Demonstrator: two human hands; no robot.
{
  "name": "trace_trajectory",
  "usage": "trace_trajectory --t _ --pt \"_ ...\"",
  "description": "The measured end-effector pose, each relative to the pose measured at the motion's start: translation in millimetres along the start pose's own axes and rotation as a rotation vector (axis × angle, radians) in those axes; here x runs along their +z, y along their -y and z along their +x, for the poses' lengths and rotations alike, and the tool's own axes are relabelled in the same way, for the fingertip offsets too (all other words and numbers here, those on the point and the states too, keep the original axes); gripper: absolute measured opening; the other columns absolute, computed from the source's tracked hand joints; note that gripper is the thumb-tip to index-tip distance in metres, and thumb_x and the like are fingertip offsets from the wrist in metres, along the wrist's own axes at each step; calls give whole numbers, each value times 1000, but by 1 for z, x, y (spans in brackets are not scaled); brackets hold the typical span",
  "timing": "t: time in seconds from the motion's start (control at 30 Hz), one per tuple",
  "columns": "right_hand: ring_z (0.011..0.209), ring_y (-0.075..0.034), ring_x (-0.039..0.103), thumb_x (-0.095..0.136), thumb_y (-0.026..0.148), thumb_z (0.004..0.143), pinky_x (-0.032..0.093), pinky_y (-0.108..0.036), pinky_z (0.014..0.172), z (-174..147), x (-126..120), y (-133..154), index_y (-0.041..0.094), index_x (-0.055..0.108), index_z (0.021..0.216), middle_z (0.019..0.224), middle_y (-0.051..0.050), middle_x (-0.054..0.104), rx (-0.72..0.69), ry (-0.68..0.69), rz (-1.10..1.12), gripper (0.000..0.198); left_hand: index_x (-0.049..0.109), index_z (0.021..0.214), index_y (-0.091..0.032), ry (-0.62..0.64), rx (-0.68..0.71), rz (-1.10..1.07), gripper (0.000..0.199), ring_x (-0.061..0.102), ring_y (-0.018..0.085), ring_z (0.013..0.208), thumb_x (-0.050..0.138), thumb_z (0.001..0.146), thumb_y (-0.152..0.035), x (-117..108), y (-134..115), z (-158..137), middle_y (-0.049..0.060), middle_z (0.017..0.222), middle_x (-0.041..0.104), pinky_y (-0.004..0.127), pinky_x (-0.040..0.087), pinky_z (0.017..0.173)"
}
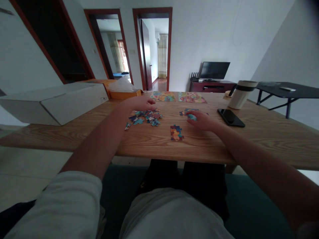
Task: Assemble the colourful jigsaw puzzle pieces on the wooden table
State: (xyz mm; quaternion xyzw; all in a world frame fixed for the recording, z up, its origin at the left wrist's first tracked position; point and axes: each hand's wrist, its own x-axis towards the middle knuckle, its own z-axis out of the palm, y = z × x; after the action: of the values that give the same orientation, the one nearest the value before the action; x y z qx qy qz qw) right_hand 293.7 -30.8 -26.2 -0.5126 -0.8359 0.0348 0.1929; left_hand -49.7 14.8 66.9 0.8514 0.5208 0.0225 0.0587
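My left hand (142,103) hovers over the back of a loose pile of jigsaw puzzle pieces (147,117), its fingers curled inward. Whether a piece sits between those fingertips is hidden. Off to the right, my right hand (202,120) rests low over the table with thumb and fingers closed around a light-blue puzzle piece (191,117). Behind its fingertips lie more puzzle pieces (183,113), partly covered by the hand. Nearer to me is a small joined section of puzzle (176,132), orange and blue, with knobs on its right side.
Two colourful picture sheets (163,96) lie at the wooden table's (149,146) far edge. A black phone (230,118) and a cream cup (242,94) stand right. A long white box (59,99) and an orange box (123,95) occupy the left.
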Motion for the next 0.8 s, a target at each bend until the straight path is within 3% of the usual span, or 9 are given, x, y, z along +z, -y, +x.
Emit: trace_trajectory --t 0.1,0.2,0.27,0.33,0.4,0.53,0.8 --pt "120 -31 64 55 43 97 47 -45 104 -1 -14 26 22 63 135 136 -13 66 -147 70 -32 44 64 137 -19 -83 -255 18 51 63 22 122 56 92 -41 1 59 -2 7 138 66 27 45 103" --pt "107 -26 70 61 43 94 54 -38 92 7 -22 38 25 64 134 128 -9 71 -231 305 7 44 63 139 -17 -68 -401 -14 53 64 22 122 56 92 -40 19 89 -10 8 140 65 23 46 100" --pt "96 -25 73 63 39 93 56 -35 83 17 -20 38 25 66 131 116 -9 76 -176 393 42 41 59 143 -17 -88 -394 -18 57 61 23 126 54 93 -43 31 86 -8 10 145 61 25 46 102" --pt "93 -24 73 60 35 95 56 -35 82 25 -13 33 22 66 129 112 -10 77 -145 270 52 37 51 150 -18 -139 -292 -10 61 54 25 136 48 97 -48 43 71 1 10 154 52 30 40 111" --pt "94 -24 72 56 33 97 55 -35 83 30 -4 27 20 65 131 111 -11 77 -114 138 71 38 44 155 -20 -76 -148 -16 65 47 26 142 42 99 -53 54 51 15 10 160 43 34 34 116" --pt "92 -25 72 57 31 96 54 -36 84 27 6 15 16 67 127 108 -13 77 -68 67 47 37 46 154 -22 6 -56 8 69 50 26 140 43 97 -60 71 27 37 9 158 46 32 36 114" --pt "86 -22 70 57 36 98 53 -33 78 24 4 6 19 71 117 100 -10 77 -65 22 151 29 59 143 -21 26 -43 -14 60 56 22 131 43 97 -55 76 38 37 7 150 56 26 40 108"
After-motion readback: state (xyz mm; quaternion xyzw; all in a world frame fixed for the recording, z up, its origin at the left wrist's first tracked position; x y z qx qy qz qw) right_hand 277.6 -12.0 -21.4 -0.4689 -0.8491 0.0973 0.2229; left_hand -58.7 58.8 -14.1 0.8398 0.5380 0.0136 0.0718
